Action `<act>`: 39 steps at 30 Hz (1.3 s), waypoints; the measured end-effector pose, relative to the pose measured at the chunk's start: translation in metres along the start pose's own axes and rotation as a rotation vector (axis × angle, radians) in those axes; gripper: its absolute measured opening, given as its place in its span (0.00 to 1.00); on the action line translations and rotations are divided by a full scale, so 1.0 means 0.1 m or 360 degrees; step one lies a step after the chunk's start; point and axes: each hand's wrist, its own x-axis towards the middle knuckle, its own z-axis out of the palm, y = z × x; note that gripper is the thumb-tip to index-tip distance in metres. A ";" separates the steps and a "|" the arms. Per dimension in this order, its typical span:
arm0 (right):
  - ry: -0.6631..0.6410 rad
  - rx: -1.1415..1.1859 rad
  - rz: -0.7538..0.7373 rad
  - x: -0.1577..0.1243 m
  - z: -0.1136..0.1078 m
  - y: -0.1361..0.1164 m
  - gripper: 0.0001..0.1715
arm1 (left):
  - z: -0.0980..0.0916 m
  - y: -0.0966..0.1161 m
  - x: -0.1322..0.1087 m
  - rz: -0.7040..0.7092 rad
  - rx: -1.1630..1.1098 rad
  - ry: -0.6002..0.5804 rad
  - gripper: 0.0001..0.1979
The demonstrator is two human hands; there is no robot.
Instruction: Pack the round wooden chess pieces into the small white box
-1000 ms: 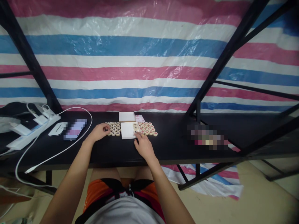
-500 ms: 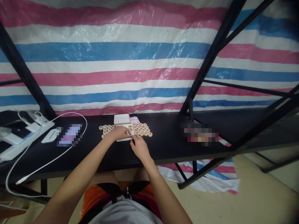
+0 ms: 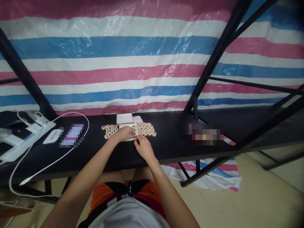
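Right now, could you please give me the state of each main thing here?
Front white box: uncovered, pieces inside.
Dark-marked pieces: loose, left of box.
Red-marked pieces: loose, right of box.
Rear box: lying flat.
Left hand: over box, grip hidden.
Right hand: at box's right side.
Power strip: chargers plugged in.
Cable end: unplugged.

Shiny plastic sheeting (image 3: 133,47) in red, white and blue stripes fills twelve o'clock, catching pale glints. Dark posts lean inward, one post (image 3: 17,63) towards ten, another post (image 3: 213,60) at two. Below centre runs a black worktop (image 3: 171,142); yellowish floor (image 3: 204,205) shows at five.
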 end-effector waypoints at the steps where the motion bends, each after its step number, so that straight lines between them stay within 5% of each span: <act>1: -0.0006 0.0014 0.0008 0.00 0.00 0.00 0.15 | -0.02 0.01 -0.02 0.0013 -0.0052 0.0058 0.05; 6: -0.0018 0.0097 0.0008 0.00 -0.01 0.01 0.15 | -0.27 -0.20 -0.41 -0.0308 -0.0274 0.0706 0.11; 8: -0.0006 0.0131 0.0010 -0.01 -0.02 0.01 0.16 | -0.38 -0.38 -0.64 -0.0533 -0.0214 0.0804 0.13; 15: 0.0058 0.0280 0.0018 -0.03 -0.01 0.01 0.16 | -0.41 -0.83 -1.16 -0.1009 0.0047 0.0848 0.14; 20: 0.0106 0.0404 0.0023 -0.04 -0.01 0.00 0.16 | -0.32 -0.90 -1.19 -0.0935 0.0016 0.0745 0.15; 25: 0.0409 0.0593 -0.0016 0.08 -0.22 0.07 0.17 | -0.30 -0.81 -1.18 -0.0852 0.0006 0.0823 0.16; 29: 0.0122 0.0242 -0.0147 0.41 -0.33 0.15 0.15 | -0.30 -0.75 -1.17 -0.0949 0.0033 0.0925 0.16; 34: -0.0276 -0.0267 -0.0256 0.76 -0.17 0.08 0.11 | -0.31 -0.70 -1.18 -0.0884 -0.0014 0.0932 0.14; 39: -0.0403 -0.0445 -0.0251 0.80 -0.06 -0.04 0.11 | -0.33 -0.60 -1.16 -0.0816 -0.0067 0.0962 0.12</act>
